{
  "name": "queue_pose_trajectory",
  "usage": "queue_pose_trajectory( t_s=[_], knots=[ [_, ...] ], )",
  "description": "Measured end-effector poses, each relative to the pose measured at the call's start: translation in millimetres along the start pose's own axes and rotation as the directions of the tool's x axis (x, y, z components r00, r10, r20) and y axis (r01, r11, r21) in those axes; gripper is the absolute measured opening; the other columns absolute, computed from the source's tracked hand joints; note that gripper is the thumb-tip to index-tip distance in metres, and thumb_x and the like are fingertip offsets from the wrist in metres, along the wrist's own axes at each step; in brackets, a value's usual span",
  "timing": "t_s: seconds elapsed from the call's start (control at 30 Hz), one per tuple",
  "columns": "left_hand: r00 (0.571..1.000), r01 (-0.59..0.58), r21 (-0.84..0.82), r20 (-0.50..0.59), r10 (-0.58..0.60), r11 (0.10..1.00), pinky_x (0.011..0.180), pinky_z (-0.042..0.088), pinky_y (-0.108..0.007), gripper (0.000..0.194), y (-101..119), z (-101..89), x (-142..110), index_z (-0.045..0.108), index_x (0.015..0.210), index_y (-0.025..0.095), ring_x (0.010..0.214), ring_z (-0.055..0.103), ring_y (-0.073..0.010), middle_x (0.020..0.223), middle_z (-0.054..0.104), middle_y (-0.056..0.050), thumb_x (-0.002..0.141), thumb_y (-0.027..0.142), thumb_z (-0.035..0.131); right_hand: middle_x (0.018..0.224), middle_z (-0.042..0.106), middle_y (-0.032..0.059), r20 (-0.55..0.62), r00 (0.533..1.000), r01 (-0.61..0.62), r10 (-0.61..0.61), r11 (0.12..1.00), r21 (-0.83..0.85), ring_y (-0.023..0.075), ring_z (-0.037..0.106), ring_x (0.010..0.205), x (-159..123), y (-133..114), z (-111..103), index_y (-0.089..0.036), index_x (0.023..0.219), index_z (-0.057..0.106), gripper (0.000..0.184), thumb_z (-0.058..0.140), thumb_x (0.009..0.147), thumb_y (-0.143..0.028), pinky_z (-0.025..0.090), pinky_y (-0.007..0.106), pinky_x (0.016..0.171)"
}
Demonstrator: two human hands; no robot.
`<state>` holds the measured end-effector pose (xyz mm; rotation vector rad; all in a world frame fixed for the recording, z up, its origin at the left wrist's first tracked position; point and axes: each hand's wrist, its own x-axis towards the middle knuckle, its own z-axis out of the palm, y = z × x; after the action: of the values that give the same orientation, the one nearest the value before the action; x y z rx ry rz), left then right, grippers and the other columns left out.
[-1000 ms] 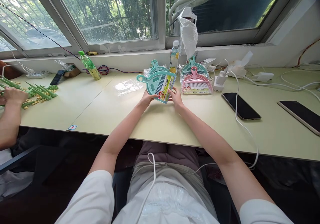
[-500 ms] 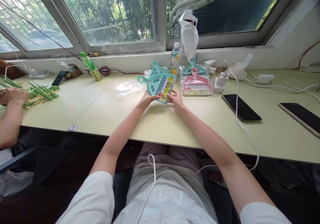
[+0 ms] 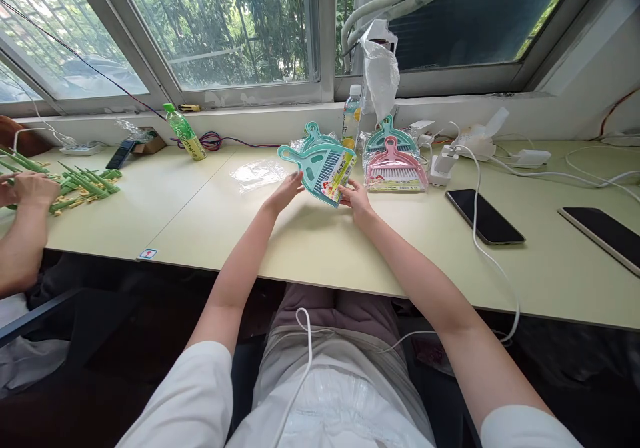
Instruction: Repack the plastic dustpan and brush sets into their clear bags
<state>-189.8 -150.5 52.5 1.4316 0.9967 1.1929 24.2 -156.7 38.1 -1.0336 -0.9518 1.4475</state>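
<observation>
Over a table [image 3: 210,228], behind its front edge, the right hand [image 3: 356,200] pinches a teal dustpan set [image 3: 321,173], apparently to steady it; unclear whether the left hand [image 3: 285,193] grips.

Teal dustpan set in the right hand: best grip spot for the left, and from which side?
Probably the looped handle, from the left: it juts out at the upper left of the teal dustpan set, away from the right hand on the labelled lower-right edge.
</observation>
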Motion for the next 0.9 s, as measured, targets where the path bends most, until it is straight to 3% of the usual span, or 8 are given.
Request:
queue_pose_trajectory(
  t_s=[0.1, 0.17, 0.27, 0.37, 0.5, 0.77, 0.83, 0.9],
  knots=[
    [0.982, 0.009, 0.276, -0.182, 0.043, 0.961, 0.118, 0.03, -0.05, 0.061, -7, -20.5, 5, 0.071, 0.108, 0.021, 0.127, 0.056, -0.0308, 0.123, 0.068, -0.012, 0.086, 0.072, 0.044, 0.079, 0.075, 0.0001, -0.007, 1.0, -0.022, 0.022, 1.0, -0.011, 0.0141, 0.071, 0.064, -1, -2, 0, -0.02, 0.106, 0.06, 0.026, 0.066, 0.082, -0.011, 0.063, 0.03, 0.069],
    [0.942, 0.069, 0.504, -0.316, 0.11, 0.861, 0.122, 0.019, -0.053, 0.06, -13, -31.7, 6, 0.072, 0.106, 0.021, 0.136, 0.047, -0.0324, 0.13, 0.064, -0.013, 0.093, 0.064, 0.032, 0.075, 0.074, -0.0006, -0.019, 0.999, -0.034, 0.034, 0.999, -0.02, 0.0134, 0.069, 0.06, -2, -3, 0, -0.019, 0.105, 0.06, 0.027, 0.067, 0.081, -0.011, 0.062, 0.029, 0.066],
    [0.875, 0.254, 0.73, -0.453, 0.171, 0.634, 0.122, -0.001, -0.06, 0.048, -20, -44.3, 4, 0.067, 0.121, 0.024, 0.153, 0.017, -0.0352, 0.153, 0.043, -0.013, 0.094, 0.053, 0.04, 0.073, 0.073, -0.0015, -0.03, 0.999, -0.039, 0.039, 0.999, -0.017, 0.0123, 0.067, 0.057, -3, -3, 2, -0.019, 0.106, 0.06, 0.027, 0.067, 0.08, -0.011, 0.06, 0.026, 0.06],
    [0.84, 0.443, 0.747, -0.539, 0.061, 0.496, 0.116, -0.006, -0.071, 0.058, -24, -51.4, 0, 0.052, 0.141, 0.024, 0.154, -0.003, -0.0401, 0.163, 0.025, -0.017, 0.09, 0.052, 0.05, 0.072, 0.072, -0.0025, -0.026, 0.999, -0.04, 0.04, 0.999, -0.004, 0.0111, 0.066, 0.055, -3, -2, 2, -0.019, 0.105, 0.059, 0.027, 0.067, 0.08, -0.011, 0.056, 0.022, 0.054],
    [0.845, 0.497, 0.743, -0.531, -0.057, 0.449, 0.112, -0.011, -0.074, 0.063, -25, -54.3, -4, 0.048, 0.146, 0.029, 0.153, 0.004, -0.0439, 0.161, 0.029, -0.015, 0.09, 0.057, 0.043, 0.072, 0.073, -0.0024, 0.008, 1.0, -0.021, 0.021, 1.0, 0.007, 0.0122, 0.068, 0.057, -2, -1, 1, -0.019, 0.103, 0.06, 0.027, 0.068, 0.078, -0.012, 0.059, 0.025, 0.059],
    [0.916, 0.334, 0.858, -0.392, 0.078, 0.39, 0.12, -0.013, -0.063, 0.052, -29, -55.6, -3, 0.061, 0.133, 0.026, 0.152, 0.016, -0.0374, 0.154, 0.042, -0.011, 0.093, 0.051, 0.039, 0.074, 0.075, -0.0005, 0.047, 0.999, 0.001, -0.001, 1.0, 0.008, 0.016, 0.073, 0.067, -1, 3, 3, -0.019, 0.102, 0.062, 0.026, 0.068, 0.079, -0.01, 0.063, 0.033, 0.075],
    [0.907, 0.356, 0.864, -0.412, 0.093, 0.357, 0.122, -0.006, -0.062, 0.046, -28, -53.1, -3, 0.065, 0.126, 0.022, 0.145, 0.032, -0.037, 0.143, 0.054, -0.015, 0.094, 0.042, 0.038, 0.073, 0.075, -0.0006, 0.052, 0.999, 0.004, -0.004, 1.0, 0.011, 0.0162, 0.073, 0.068, -1, 3, 3, -0.019, 0.1, 0.062, 0.025, 0.068, 0.078, -0.009, 0.063, 0.033, 0.075],
    [0.856, 0.438, 0.849, -0.495, 0.152, 0.297, 0.122, 0.004, -0.06, 0.044, -25, -50.2, -4, 0.065, 0.12, 0.017, 0.133, 0.045, -0.0355, 0.13, 0.061, -0.018, 0.095, 0.033, 0.033, 0.072, 0.074, -0.0009, 0.049, 0.999, 0.009, -0.01, 1.0, 0.018, 0.0157, 0.073, 0.067, -1, 3, 3, -0.019, 0.1, 0.062, 0.025, 0.068, 0.078, -0.008, 0.063, 0.033, 0.074]
  ],
)
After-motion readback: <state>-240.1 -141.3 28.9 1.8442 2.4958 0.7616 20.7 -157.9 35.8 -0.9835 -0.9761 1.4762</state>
